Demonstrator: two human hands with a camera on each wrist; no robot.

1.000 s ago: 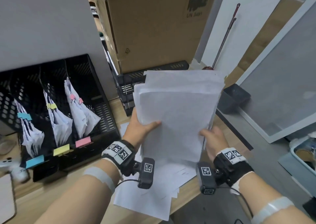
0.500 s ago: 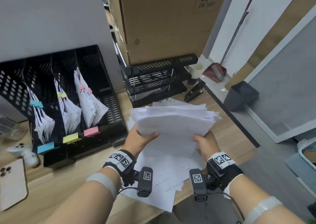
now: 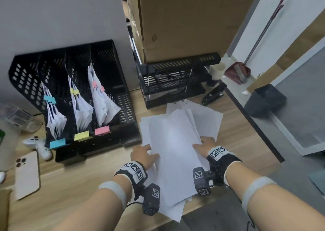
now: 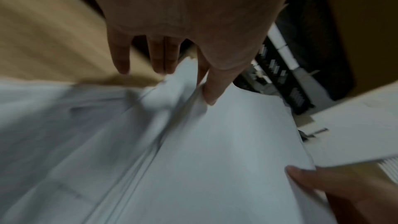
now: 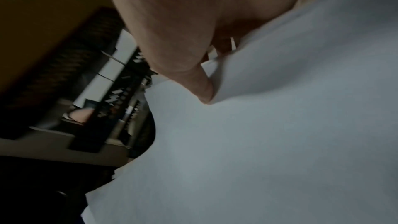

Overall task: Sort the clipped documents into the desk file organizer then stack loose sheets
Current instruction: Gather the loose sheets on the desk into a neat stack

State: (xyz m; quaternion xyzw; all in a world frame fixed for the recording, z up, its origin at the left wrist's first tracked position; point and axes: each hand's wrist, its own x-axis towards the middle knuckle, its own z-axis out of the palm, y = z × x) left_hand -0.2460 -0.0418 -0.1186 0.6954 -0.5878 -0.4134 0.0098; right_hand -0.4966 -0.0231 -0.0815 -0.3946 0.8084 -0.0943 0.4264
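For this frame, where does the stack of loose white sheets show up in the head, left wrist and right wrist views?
Head: the stack of loose sheets lies at lower centre on the desk, between the left hand and right hand.
Left wrist: it fills the lower half, under the thumb.
Right wrist: it fills the right and lower part.
Shared landmark: the black tray rack behind the sheets.
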